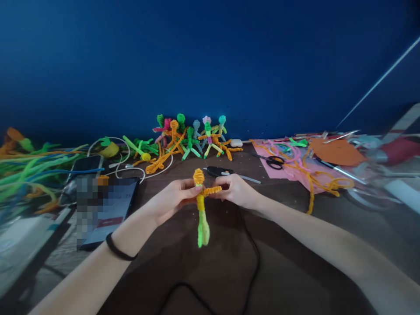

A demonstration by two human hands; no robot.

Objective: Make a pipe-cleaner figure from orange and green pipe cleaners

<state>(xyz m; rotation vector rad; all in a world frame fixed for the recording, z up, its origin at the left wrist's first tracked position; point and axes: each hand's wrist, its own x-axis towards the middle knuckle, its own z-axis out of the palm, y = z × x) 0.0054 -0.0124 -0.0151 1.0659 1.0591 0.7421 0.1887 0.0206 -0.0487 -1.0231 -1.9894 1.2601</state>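
Observation:
Near the middle of the head view, a pipe cleaner figure hangs upright above the dark table. It has a coiled orange head, a yellow body and pale green legs. My left hand pinches it at the neck and upper body, fingers closed. An orange coiled arm sticks out to the right, and my right hand is closed on its tip. Part of the right fingertips is hidden. Just behind my right hand lies a black glue gun with a whitish glue stick in its back.
Several finished pipe cleaner figures stand against the blue wall. Loose pipe cleaners, a phone and a tablet lie left. To the right are scissors on pink paper. A black cord crosses the front.

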